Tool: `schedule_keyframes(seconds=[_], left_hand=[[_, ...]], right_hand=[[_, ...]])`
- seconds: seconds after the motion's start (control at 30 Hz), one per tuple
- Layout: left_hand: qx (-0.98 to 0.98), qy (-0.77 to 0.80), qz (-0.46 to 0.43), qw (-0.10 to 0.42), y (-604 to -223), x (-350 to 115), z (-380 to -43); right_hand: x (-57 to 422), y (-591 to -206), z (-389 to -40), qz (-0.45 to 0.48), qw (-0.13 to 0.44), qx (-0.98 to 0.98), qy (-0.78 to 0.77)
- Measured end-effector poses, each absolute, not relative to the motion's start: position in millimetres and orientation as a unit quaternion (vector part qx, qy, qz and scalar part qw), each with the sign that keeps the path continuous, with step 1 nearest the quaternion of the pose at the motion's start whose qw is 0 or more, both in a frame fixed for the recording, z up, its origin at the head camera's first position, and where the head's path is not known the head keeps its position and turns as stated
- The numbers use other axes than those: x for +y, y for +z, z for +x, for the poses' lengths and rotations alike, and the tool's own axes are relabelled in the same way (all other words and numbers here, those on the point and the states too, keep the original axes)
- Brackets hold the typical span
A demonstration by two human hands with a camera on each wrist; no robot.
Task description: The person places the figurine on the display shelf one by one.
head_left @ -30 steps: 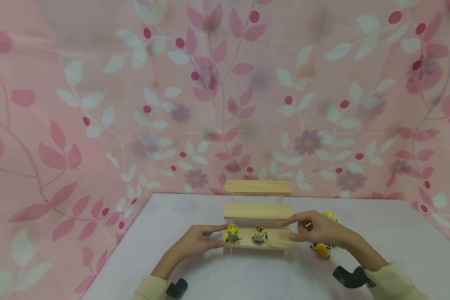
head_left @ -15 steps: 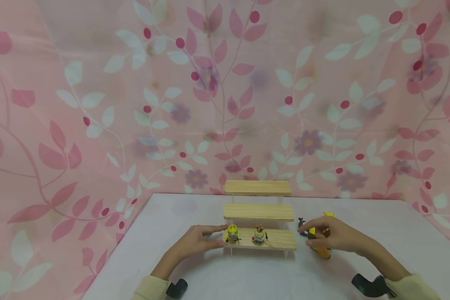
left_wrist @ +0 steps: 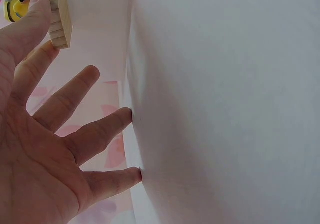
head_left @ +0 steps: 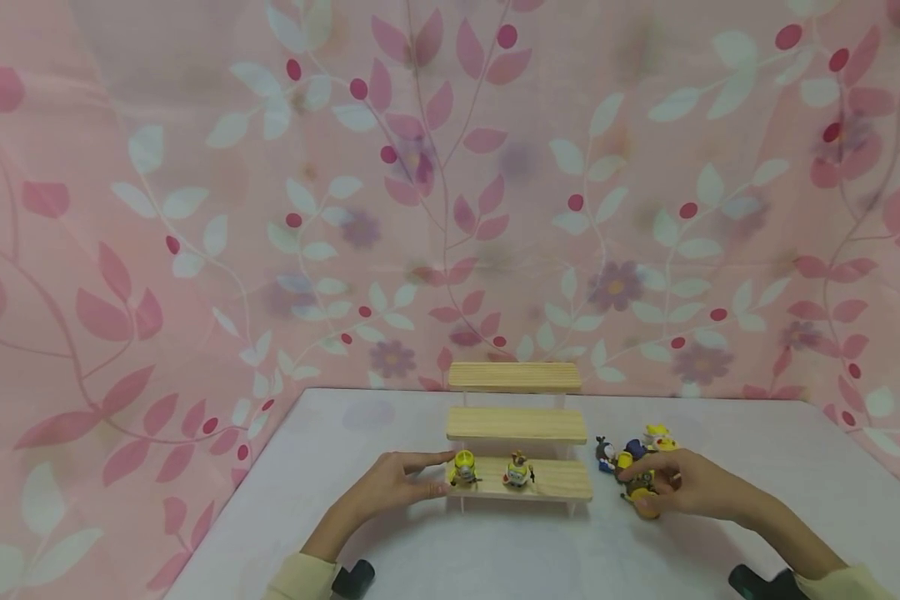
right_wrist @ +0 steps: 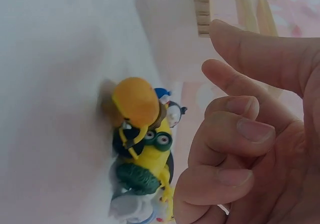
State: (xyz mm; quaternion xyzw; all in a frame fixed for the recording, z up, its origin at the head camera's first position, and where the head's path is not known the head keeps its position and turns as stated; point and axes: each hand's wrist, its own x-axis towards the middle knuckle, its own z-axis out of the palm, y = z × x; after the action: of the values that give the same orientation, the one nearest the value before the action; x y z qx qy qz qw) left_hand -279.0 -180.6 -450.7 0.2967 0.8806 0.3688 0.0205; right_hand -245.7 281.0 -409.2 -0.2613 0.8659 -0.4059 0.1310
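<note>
My left hand (head_left: 386,487) holds the left end of the bottom board of a three-tier wooden display stand (head_left: 562,479), thumb and index finger at its end. Its other fingers are spread, two fingertips meeting the white surface in the left wrist view. On that board stand a yellow minion figurine (head_left: 464,468) and another yellow-and-white minion figurine (head_left: 518,472). My right hand (head_left: 693,483) hovers over a cluster of figurines on the right, thumb and index finger apart, gripping nothing. Closest to it are an orange-backed figurine (right_wrist: 136,101) and a goggled yellow minion figurine (right_wrist: 156,156).
A blue-and-white figurine (head_left: 605,455) stands at the cluster's left, and a yellow-and-white one (head_left: 658,437) lies behind. The stand's middle board (head_left: 517,423) and top board (head_left: 516,376) rise toward the pink floral backdrop (head_left: 450,183). White cloth covers the table (head_left: 540,554).
My right hand has moved from the stand's right end rightward to the figurine cluster, uncovering the blue-and-white figurine. My left hand stays at the stand's left end.
</note>
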Motion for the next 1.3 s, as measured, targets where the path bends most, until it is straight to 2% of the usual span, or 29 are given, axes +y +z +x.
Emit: schedule_keyframes(seconds=[0.17, 0.77, 1.03, 1.3], left_hand=[[0.880, 0.369, 0.299, 0.017, -450.0, -181.1, -278.0], [0.876, 0.370, 0.309, 0.008, -451.5, -183.0, -280.3], [0.875, 0.372, 0.308, 0.012, -450.6, -182.6, -280.6], [0.871, 0.381, 0.310, 0.016, -450.1, -182.0, -279.4]], right_hand=[[285.9, -412.5, -243.9, -0.243, 0.135, 0.876, -0.394], [296.6, -424.2, -243.6, -0.268, 0.122, 0.879, -0.374], [296.4, -426.7, -243.7, -0.216, 0.125, 0.905, -0.344], [293.3, -428.0, -241.9, -0.186, 0.104, 0.920, -0.329]])
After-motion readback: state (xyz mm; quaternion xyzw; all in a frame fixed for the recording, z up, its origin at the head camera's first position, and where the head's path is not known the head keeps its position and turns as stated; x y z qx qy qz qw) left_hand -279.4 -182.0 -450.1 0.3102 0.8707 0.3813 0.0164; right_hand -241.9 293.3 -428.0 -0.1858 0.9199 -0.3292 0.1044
